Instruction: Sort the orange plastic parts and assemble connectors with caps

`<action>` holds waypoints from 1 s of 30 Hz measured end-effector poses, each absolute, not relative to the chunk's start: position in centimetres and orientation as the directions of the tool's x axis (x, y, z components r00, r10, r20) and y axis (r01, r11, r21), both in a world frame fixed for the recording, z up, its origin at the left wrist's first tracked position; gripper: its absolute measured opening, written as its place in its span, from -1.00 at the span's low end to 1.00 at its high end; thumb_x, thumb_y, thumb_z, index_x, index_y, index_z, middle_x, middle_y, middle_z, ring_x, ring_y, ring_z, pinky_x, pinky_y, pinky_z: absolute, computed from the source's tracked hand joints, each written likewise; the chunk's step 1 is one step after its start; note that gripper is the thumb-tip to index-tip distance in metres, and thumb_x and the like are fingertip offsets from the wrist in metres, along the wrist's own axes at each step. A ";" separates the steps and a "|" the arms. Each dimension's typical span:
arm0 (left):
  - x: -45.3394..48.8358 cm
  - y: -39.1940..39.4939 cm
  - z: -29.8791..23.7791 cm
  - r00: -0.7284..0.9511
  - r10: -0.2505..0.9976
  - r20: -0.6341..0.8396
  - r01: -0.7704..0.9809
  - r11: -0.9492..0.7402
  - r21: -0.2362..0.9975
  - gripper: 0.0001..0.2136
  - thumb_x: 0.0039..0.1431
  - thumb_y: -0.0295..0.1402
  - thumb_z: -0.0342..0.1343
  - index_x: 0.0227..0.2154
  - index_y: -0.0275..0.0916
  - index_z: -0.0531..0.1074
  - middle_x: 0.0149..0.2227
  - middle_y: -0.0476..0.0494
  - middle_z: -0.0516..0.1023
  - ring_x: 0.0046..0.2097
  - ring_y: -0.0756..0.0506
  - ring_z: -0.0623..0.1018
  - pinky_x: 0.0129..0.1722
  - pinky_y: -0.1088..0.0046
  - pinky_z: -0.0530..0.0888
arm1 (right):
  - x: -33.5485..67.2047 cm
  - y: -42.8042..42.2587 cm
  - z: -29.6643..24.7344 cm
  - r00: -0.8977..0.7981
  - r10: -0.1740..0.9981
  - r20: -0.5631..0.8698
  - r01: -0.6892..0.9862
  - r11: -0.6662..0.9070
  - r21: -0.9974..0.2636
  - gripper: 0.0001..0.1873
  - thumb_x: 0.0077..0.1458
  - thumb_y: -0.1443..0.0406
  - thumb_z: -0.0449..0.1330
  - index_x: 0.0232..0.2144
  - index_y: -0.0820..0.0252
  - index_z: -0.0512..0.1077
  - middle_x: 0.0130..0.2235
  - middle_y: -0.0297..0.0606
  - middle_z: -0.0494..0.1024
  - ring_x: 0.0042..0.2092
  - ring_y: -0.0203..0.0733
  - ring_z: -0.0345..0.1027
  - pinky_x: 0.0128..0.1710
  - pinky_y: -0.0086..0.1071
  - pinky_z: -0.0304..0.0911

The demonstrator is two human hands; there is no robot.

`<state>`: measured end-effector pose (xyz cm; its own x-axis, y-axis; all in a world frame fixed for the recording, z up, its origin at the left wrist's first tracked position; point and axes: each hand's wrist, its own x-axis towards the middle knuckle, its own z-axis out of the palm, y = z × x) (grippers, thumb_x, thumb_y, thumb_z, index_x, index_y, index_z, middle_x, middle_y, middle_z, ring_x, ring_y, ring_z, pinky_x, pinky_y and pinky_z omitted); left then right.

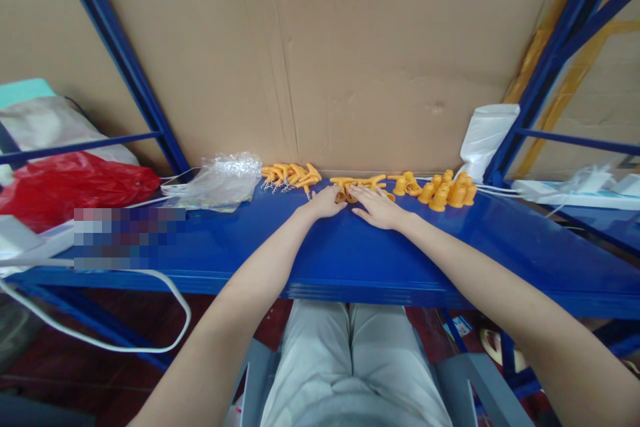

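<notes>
My left hand [327, 203] is closed around an orange plastic corkscrew [341, 197] whose round open end faces me. Close beside it, my right hand [379, 208] lies with its fingers stretched over more orange pieces in the same row, partly covering them. Behind the fingers, T-shaped orange handles [376, 181] show. To the left lie several orange handles with metal spirals [290, 175]. On the right, several bell-shaped orange bases [447, 191] stand upright in a group.
A blue metal shelf [320, 247] bears everything, with a cardboard sheet [375, 67] behind it. Clear plastic bags [220, 180] and a red bag [80, 187] lie left. A white packet [487, 137] leans by the right post. A white cable [175, 300] loops off the front edge.
</notes>
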<state>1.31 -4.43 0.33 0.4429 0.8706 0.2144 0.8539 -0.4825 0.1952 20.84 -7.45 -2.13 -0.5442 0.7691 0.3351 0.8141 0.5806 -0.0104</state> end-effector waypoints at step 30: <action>4.1 -4.2 -0.6 0.444 0.888 0.119 0.859 -0.459 0.226 -0.45 0.33 -0.05 -0.12 0.30 -0.16 0.09 0.38 -0.41 0.16 0.43 -0.34 0.08 0.30 -0.28 0.02 | 25.1 -3.0 -3.9 -0.246 0.876 0.414 0.871 0.387 -0.302 -0.32 0.26 0.07 0.01 0.33 0.23 0.17 0.36 0.07 0.19 0.41 0.14 -0.05 0.33 0.20 -0.07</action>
<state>4.14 -4.22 -0.57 0.4436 0.8882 0.1194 0.8590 -0.4594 0.2261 25.06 -3.00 -3.94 -0.2462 0.8765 0.4138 0.8711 0.3872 -0.3020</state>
